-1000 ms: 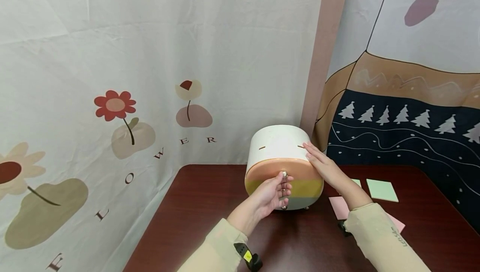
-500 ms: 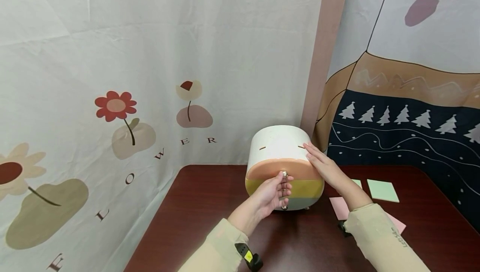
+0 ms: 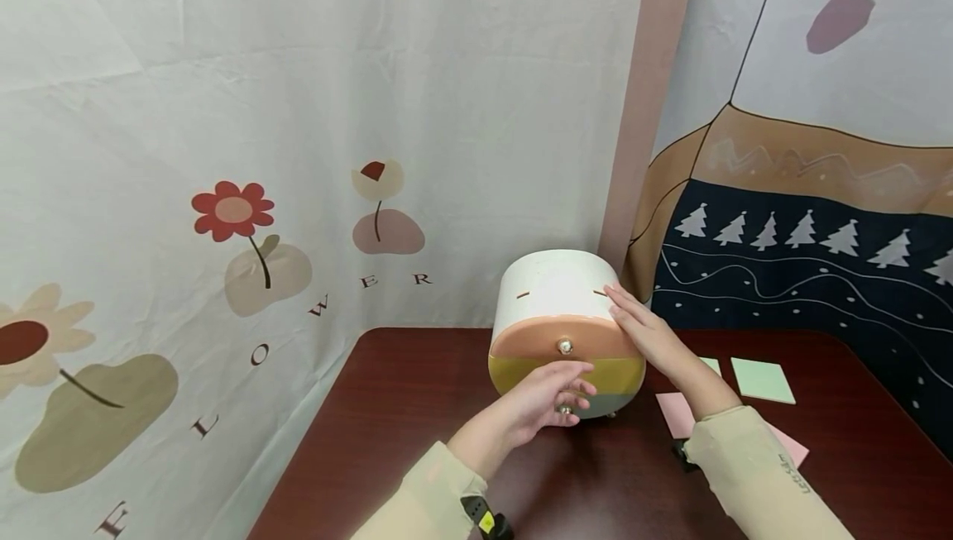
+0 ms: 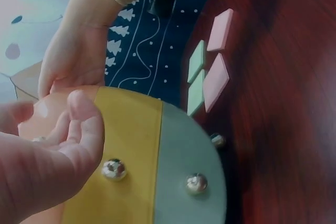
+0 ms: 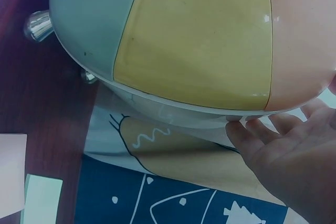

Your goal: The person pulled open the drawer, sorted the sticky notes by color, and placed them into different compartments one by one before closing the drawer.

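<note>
A small white rounded drawer box [image 3: 554, 279] stands on the table, its front banded peach, yellow and grey-green. All bands sit flush. A shiny knob [image 3: 565, 346] shows on the peach band; the yellow band's knob [image 4: 114, 169] and the grey-green band's knob [image 4: 197, 183] are plain in the left wrist view. My left hand [image 3: 543, 399] hovers before the front, below the peach knob in the head view, fingers loosely bent and holding nothing. With extended fingers, my right hand [image 3: 644, 329] rests against the box's upper right side; its fingertips [image 5: 239, 132] touch the white shell.
Right of the box, pink sticky-note pads [image 4: 220, 30] and green pads [image 3: 763, 379] lie on the dark red table [image 3: 417, 408], partly behind the right forearm. A printed curtain [image 3: 476, 110] hangs behind the table, and a dark tree-patterned cloth [image 3: 789, 267] on the right.
My left hand has come off the peach band's knob and dropped slightly, its fingers loosening. My right hand stays on the box's side.
</note>
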The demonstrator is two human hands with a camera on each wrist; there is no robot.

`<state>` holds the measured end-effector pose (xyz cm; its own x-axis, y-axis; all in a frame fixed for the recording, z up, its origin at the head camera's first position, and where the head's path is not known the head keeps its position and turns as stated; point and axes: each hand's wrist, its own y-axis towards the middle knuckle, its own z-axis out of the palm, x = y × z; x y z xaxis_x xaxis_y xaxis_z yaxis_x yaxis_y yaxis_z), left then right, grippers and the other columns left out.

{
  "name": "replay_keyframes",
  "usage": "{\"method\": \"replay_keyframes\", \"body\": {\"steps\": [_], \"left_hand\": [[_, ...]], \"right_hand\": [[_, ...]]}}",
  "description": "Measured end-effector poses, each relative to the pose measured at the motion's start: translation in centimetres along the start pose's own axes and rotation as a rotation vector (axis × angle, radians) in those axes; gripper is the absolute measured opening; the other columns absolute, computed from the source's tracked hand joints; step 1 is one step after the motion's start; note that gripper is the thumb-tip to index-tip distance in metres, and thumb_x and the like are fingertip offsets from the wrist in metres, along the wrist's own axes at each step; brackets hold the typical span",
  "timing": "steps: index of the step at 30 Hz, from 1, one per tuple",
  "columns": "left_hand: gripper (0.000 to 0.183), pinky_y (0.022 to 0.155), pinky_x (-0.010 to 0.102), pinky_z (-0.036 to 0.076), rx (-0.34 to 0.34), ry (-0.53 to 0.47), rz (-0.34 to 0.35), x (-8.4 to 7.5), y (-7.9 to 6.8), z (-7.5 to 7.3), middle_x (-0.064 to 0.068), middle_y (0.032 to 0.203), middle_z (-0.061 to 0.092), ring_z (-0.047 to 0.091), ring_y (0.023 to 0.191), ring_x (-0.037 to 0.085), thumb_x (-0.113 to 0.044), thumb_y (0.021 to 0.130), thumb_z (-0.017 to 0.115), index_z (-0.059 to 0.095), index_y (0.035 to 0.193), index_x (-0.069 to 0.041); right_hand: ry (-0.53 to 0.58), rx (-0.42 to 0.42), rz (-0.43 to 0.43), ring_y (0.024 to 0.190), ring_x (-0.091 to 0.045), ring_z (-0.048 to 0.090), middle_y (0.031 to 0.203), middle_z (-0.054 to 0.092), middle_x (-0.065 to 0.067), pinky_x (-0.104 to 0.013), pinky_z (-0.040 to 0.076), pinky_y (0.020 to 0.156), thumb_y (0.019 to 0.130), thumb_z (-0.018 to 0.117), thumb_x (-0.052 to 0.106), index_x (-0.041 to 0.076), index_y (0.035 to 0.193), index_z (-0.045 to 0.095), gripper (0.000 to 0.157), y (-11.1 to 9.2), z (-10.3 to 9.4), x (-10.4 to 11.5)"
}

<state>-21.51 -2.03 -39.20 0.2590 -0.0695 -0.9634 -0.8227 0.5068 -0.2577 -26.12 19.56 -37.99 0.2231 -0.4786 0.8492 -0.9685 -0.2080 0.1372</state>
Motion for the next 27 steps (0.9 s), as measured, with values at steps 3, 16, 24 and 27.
{"method": "replay_keyframes", "body": {"steps": [3,16,24,27], "left_hand": [[0.036,0.069,0.028,0.053,0.015,0.136,0.066,0.0,-0.9,-0.1,0.006,0.103,0.066,0.061,0.082,0.011,-0.03,0.098,0.05,0.057,0.127,-0.009],[0.03,0.078,0.027,0.052,-0.162,0.557,0.564,-0.9,-3.6,-3.4,0.009,0.105,0.064,0.061,0.097,0.02,-0.015,0.093,0.06,0.06,0.122,-0.008],[0.04,0.083,0.043,0.052,-0.408,0.589,0.821,-1.7,-3.5,-5.3,0.009,0.116,0.058,0.057,0.105,0.025,-0.008,0.087,0.066,0.056,0.126,-0.006],[0.046,0.09,0.045,0.048,-0.464,0.645,0.817,-2.0,-3.0,-6.0,0.005,0.124,0.054,0.053,0.112,0.023,-0.012,0.086,0.067,0.053,0.13,-0.006]], "right_hand": [[-0.008,-0.001,-0.001,0.144,-0.04,0.012,0.159,0.014,-0.011,-0.067,0.013,0.108,0.102,0.037,0.041,0.015,0.15,0.029,0.055,-0.1,0.0,0.2],[-0.049,-0.022,0.005,0.144,-0.039,0.012,0.159,0.015,-0.009,-0.066,0.013,0.109,0.101,0.037,0.044,0.017,0.15,0.029,0.056,-0.1,0.0,0.5],[-0.086,-0.047,-0.035,0.143,-0.04,0.017,0.157,0.02,-0.015,-0.064,0.016,0.109,0.101,0.038,0.041,0.012,0.149,0.033,0.055,0.0,0.0,0.6],[-0.09,-0.071,-0.054,0.142,-0.04,0.021,0.155,0.025,-0.017,-0.063,0.018,0.11,0.101,0.039,0.04,0.011,0.147,0.035,0.054,-0.1,0.0,0.5]]}}
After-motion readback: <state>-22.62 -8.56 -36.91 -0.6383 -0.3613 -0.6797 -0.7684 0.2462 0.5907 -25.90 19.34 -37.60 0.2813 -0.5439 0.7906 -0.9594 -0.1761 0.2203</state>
